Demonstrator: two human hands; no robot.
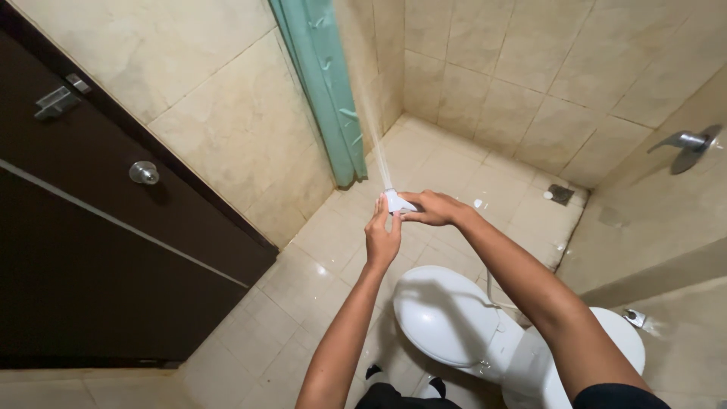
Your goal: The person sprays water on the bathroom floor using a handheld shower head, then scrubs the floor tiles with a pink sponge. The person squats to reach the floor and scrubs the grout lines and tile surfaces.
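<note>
nearest the camera, at the bottom edge, a dark garment (386, 395) shows between the person's two bare forearms. just past it stands a white toilet (454, 322) with its lid shut, its tank under the right arm, and a small chrome fitting (634, 317) on the wall beside it. above the lid the two hands meet. the left hand (382, 235) is raised with fingers up, curled against the back of a small white bidet sprayer (397, 201). the right hand (433, 207) comes in from the right and closes its fingers round the same sprayer head, so both hands grip it together over the tiled floor (303, 280). a thin jet of water (376, 136) leaves the sprayer and runs up toward the green shower curtain (326, 83) hanging beside the wall. farther off, a floor drain (560, 194) sits in the wet shower corner, and a chrome tap handle (687, 142) sticks out of the right wall. on the left, a dark door (98, 250) carries a round knob (144, 173) and a latch (60, 97).
</note>
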